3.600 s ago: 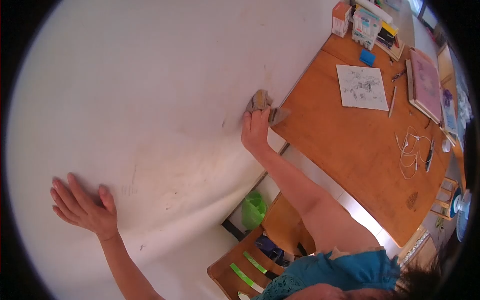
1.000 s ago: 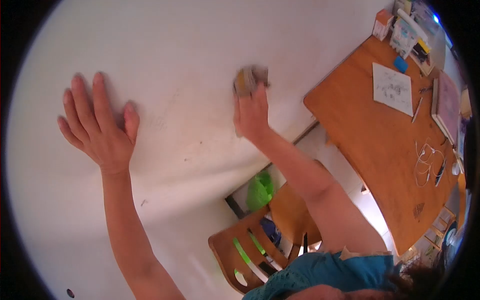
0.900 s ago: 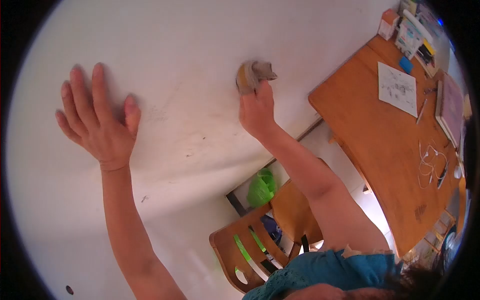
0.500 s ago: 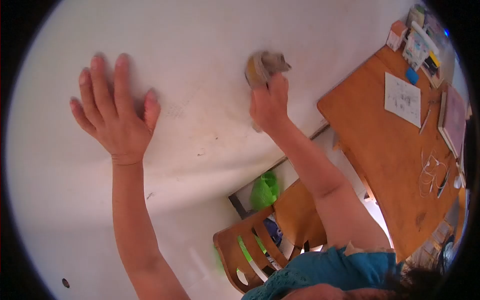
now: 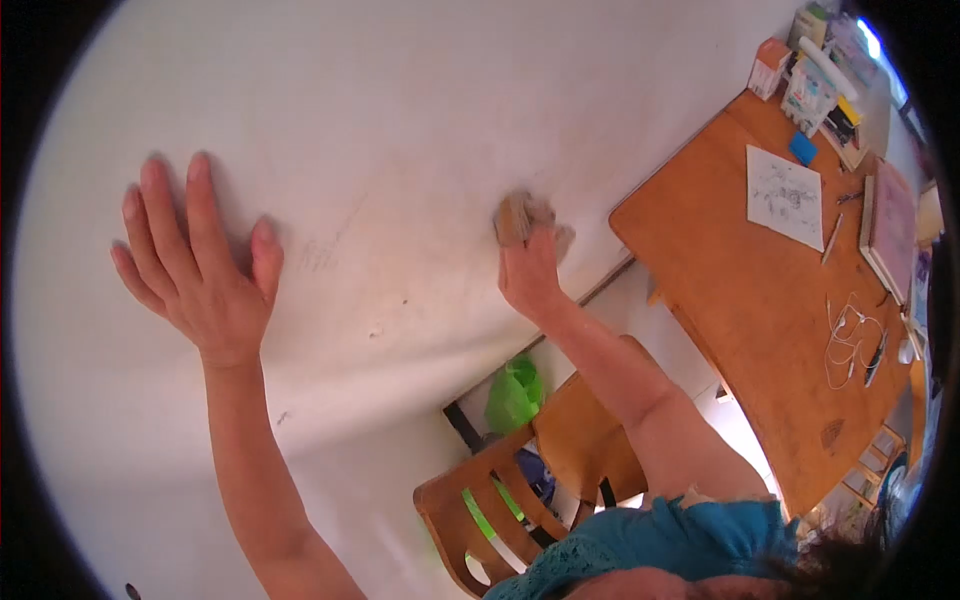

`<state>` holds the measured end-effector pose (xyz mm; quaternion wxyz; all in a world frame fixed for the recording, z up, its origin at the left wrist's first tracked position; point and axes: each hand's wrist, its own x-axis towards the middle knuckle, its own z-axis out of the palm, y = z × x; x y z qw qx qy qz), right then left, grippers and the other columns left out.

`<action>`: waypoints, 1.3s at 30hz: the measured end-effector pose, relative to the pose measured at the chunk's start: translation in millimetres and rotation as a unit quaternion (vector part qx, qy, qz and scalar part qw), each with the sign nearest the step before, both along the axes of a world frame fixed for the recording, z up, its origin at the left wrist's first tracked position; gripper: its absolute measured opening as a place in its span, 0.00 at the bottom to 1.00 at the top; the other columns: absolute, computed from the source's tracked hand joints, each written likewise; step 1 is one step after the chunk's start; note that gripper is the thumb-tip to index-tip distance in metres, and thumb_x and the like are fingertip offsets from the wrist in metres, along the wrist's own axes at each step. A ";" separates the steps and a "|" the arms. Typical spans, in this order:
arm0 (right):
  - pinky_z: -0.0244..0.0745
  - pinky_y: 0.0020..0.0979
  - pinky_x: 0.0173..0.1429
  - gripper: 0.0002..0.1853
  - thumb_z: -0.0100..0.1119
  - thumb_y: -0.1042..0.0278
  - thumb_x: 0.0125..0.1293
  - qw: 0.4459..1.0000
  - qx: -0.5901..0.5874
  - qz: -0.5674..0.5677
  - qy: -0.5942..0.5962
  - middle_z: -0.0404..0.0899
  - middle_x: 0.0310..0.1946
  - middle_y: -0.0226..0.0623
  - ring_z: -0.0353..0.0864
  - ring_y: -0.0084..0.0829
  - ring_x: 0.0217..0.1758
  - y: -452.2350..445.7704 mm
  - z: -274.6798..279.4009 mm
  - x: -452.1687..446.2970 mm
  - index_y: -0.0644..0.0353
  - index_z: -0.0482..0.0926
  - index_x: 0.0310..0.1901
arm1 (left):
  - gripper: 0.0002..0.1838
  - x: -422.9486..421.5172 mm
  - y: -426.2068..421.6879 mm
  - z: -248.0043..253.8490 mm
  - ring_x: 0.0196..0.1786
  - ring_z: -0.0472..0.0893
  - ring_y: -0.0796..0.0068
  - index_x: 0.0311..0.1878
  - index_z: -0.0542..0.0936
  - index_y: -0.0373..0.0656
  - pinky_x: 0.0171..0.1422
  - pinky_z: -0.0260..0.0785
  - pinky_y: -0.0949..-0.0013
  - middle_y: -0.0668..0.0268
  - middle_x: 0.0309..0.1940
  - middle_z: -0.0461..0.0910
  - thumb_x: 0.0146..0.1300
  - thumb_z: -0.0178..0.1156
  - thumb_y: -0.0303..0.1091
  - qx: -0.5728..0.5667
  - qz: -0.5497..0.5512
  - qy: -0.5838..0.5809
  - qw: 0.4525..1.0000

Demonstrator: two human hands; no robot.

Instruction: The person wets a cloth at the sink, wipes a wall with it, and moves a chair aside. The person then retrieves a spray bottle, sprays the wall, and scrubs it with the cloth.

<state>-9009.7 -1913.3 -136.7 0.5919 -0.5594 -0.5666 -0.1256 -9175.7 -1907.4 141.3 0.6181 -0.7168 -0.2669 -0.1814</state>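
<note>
1. Head view: left hand (image 5: 205, 290) released, fingers spread against flat, smudged white wall (image 5: 350, 100).
2. Right hand (image 5: 528, 272) grasping crumpled grey-brown cloth (image 5: 514, 220); cloth at wall, near corner of brown wooden tabletop (image 5: 720, 240).
3. Translucent green bag (image 5: 515, 393) near slatted brown wooden chair (image 5: 452, 492).

No readable text or labels.

One head-worn camera looks forward and down at the wall (image 5: 400, 95).

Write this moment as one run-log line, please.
left hand: spread against wall | right hand: holding cloth at wall | desk: paper, book
</note>
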 end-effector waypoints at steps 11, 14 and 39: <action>0.59 0.47 0.57 0.10 0.44 0.77 0.61 0.988 -0.063 0.014 0.143 0.66 0.45 0.61 0.64 0.56 0.48 -8.8 -9.4 -7.7 0.75 0.66 0.41 | 0.27 3.9 -1.7 -1.0 0.66 0.60 0.64 0.61 0.68 0.48 0.70 0.41 0.58 0.62 0.63 0.64 0.63 0.42 0.53 0.000 -0.016 -0.008 1.000; 0.60 0.45 0.48 0.06 0.46 0.78 0.59 0.993 -0.013 -0.031 0.116 0.64 0.42 0.60 0.65 0.54 0.44 -3.0 -5.5 3.5 0.73 0.67 0.37 | 0.28 2.8 -4.1 -0.3 0.66 0.60 0.63 0.61 0.68 0.48 0.70 0.42 0.57 0.62 0.63 0.64 0.63 0.42 0.52 -0.011 -0.015 -0.001 1.000; 0.44 0.47 0.70 0.19 0.42 0.74 0.63 0.919 -0.294 -0.048 0.257 0.51 0.62 0.66 0.48 0.61 0.66 24.2 -120.1 66.8 0.76 0.61 0.54 | 0.28 8.3 0.5 1.1 0.67 0.60 0.64 0.62 0.67 0.46 0.70 0.41 0.60 0.61 0.64 0.63 0.65 0.41 0.53 0.002 -0.057 0.027 0.998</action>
